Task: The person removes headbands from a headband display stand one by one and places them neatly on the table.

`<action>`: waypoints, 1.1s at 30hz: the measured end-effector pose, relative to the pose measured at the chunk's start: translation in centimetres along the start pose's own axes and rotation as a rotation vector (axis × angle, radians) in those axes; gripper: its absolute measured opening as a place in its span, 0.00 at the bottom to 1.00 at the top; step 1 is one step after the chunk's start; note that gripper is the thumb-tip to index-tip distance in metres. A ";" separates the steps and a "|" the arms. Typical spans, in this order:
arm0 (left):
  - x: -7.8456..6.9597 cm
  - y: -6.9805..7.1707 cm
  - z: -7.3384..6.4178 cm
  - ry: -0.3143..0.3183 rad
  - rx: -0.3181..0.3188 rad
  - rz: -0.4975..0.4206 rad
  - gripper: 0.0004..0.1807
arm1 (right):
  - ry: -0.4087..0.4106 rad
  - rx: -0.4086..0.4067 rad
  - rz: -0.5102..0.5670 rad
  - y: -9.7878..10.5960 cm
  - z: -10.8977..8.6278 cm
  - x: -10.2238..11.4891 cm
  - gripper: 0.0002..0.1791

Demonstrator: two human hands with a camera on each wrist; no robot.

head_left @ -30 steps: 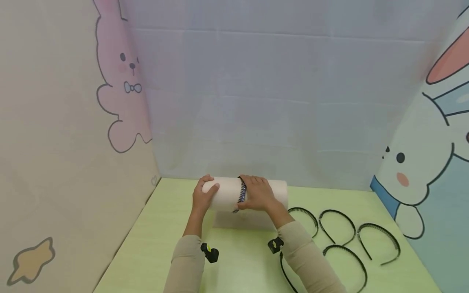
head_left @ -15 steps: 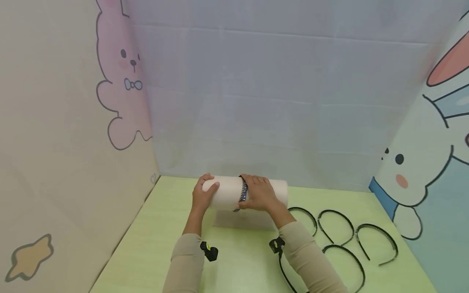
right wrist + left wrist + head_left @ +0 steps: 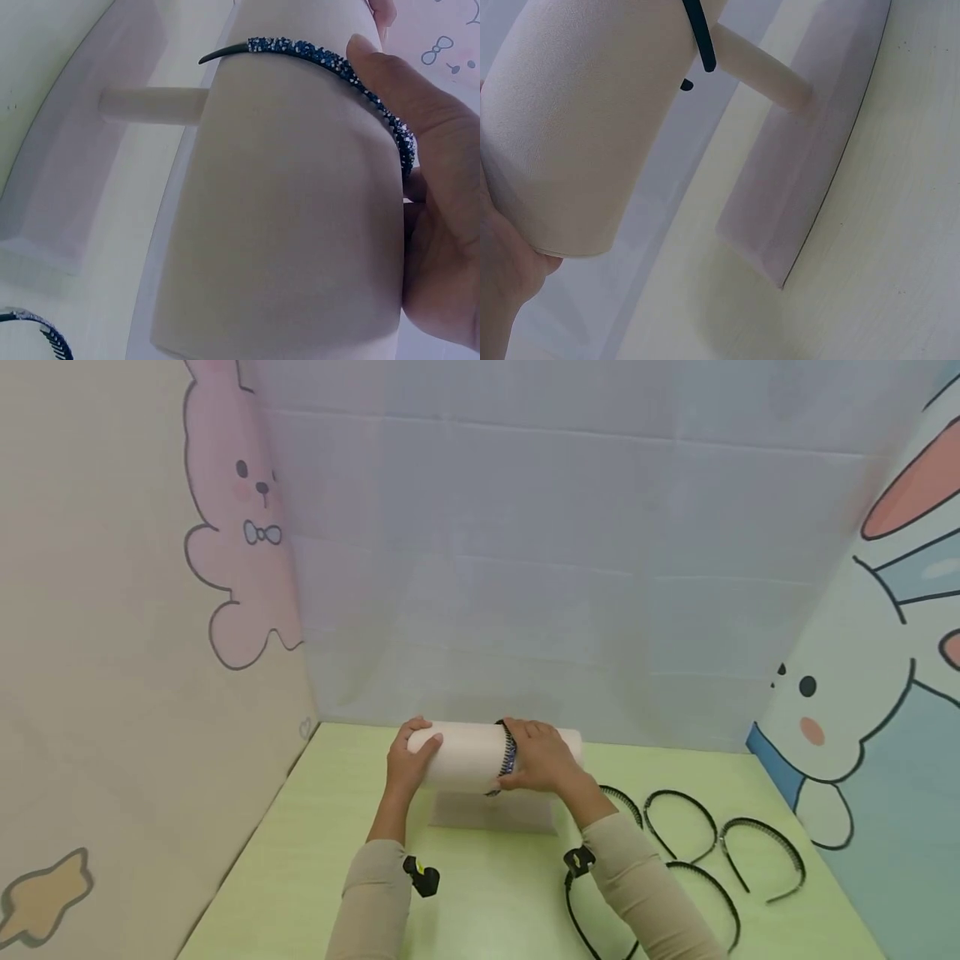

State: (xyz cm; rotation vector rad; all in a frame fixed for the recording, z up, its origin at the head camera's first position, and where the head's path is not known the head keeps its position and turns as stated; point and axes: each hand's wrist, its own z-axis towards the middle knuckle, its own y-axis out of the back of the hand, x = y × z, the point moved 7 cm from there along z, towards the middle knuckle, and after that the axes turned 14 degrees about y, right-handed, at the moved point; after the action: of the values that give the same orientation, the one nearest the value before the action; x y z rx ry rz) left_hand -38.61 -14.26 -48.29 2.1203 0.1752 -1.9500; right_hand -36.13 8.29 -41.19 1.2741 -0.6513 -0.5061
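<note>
A pale, padded cylinder-shaped headband stand [image 3: 461, 758] lies sideways on a short post above its flat base [image 3: 487, 814]. My left hand [image 3: 407, 764] grips the stand's left end, with the thumb on the near side. Around the cylinder, right of its middle, sits a black toothed headband [image 3: 509, 752] covered in blue and silver glitter. My right hand [image 3: 546, 758] holds this headband. In the right wrist view the thumb presses the glittery band [image 3: 322, 58], and one bare black tip sticks out past the cylinder. Two dark headband tips [image 3: 705, 56] show under the cylinder in the left wrist view.
Several black headbands lie on the light green table [image 3: 292, 860] to the right, among them one near the right wall [image 3: 798, 852] and one partly under the right forearm [image 3: 577, 914]. A pale back wall [image 3: 480, 568] stands close behind the stand.
My right hand has slid the glittery headband a little to the right along the cylinder. The left hand keeps its grip on the stand's left end. The head view has shifted slightly.
</note>
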 end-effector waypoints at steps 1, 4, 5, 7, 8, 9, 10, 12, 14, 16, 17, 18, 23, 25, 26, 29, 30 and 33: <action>0.0 0.1 0.0 0.001 0.001 -0.002 0.17 | 0.004 0.004 -0.002 0.1 -0.1 0.0 0.58; 0.0 0.1 0.1 0.005 0.012 -0.007 0.18 | 0.004 0.018 -0.016 0.3 -0.3 -0.2 0.59; 0.0 0.1 0.1 0.005 0.020 -0.008 0.18 | 0.001 0.016 -0.018 0.3 -0.4 -0.2 0.59; 0.0 0.1 0.1 0.006 0.035 -0.014 0.19 | -0.007 0.010 -0.026 0.4 -0.6 -0.5 0.58; 0.0 0.1 0.2 0.010 0.040 -0.015 0.19 | -0.010 0.006 -0.032 0.5 -0.7 -0.6 0.58; -0.2 0.1 0.1 0.013 0.040 -0.013 0.18 | -0.011 0.003 -0.038 0.5 -0.8 -0.7 0.58; -0.6 0.2 -0.3 0.009 0.045 -0.015 0.18 | -0.012 0.000 -0.047 0.4 -0.8 -0.8 0.58; -0.6 0.2 -0.3 0.007 0.043 -0.021 0.17 | -0.021 0.003 -0.066 0.4 -0.9 -1.1 0.58; -0.6 0.3 -0.3 0.004 0.036 -0.021 0.17 | -0.032 0.008 -0.085 0.4 -1.1 -1.4 0.58; -0.4 0.2 -0.2 -0.005 0.033 -0.028 0.18 | -0.048 0.011 -0.096 0.4 -1.3 -1.6 0.58; 0.1 0.2 0.2 -0.002 0.027 -0.027 0.18 | -0.055 0.013 -0.099 0.5 -1.4 -1.7 0.58; 0.1 0.2 0.2 -0.001 0.024 -0.026 0.19 | -0.058 0.010 -0.100 0.5 -1.5 -1.8 0.58; 0.4 0.3 0.2 0.024 0.000 -0.016 0.17 | -0.064 -0.011 -0.101 0.5 -2.1 -2.1 0.58; 0.4 0.3 0.2 0.026 -0.002 -0.017 0.17 | -0.067 -0.020 -0.105 0.4 -2.3 -2.2 0.58; 0.4 0.3 0.2 0.024 -0.002 -0.018 0.17 | -0.071 -0.024 -0.108 0.4 -2.4 -2.3 0.58; 0.1 0.2 0.1 0.015 0.006 -0.019 0.18 | -0.075 -0.044 -0.099 0.4 -2.6 -2.5 0.58; 0.1 0.2 0.1 0.014 0.009 -0.020 0.18 | -0.073 -0.052 -0.093 0.5 -2.7 -2.6 0.58; 0.0 0.1 0.1 0.019 0.017 -0.023 0.18 | -0.067 -0.061 -0.068 0.4 -2.8 -2.7 0.57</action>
State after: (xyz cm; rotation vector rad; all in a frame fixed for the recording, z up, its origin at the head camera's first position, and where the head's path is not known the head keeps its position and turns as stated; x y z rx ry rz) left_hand -38.66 -14.40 -48.28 2.1573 0.1882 -1.9517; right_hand -36.14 12.20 -41.72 1.2290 -0.6456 -0.6229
